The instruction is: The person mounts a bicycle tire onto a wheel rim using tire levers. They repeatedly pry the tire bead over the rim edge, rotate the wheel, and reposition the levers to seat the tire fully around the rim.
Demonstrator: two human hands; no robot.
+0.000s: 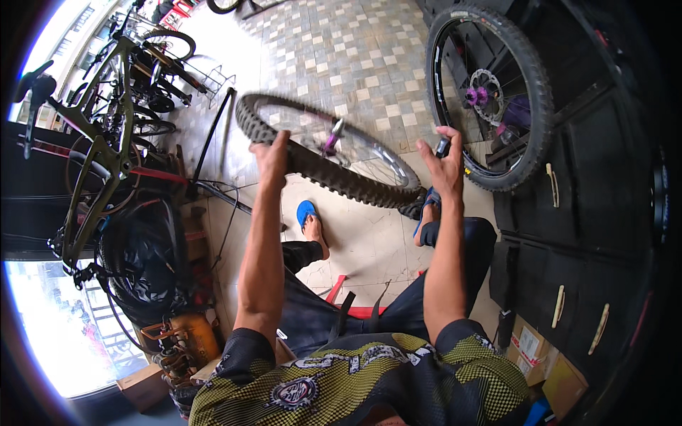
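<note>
A bicycle wheel [344, 181] with a knobby black tyre hangs tilted in front of me, its purple hub [330, 143] showing between the spokes. My left hand [271, 160] is closed round the tyre at its near left side. The wheel's lower right end is down near my right foot; whether it rests on the floor I cannot tell. My right hand [447, 169] is raised just right of the wheel, apart from it. Its fingers curl round a small black object [442, 148], whose kind is not clear.
Another bicycle wheel [543, 106], with a disc rotor and purple hub, leans upright against black panels at right. An olive bicycle frame [124, 167] stands at left, above an orange compressor-like tank [195, 337]. A cardboard box [529, 344] sits low at right.
</note>
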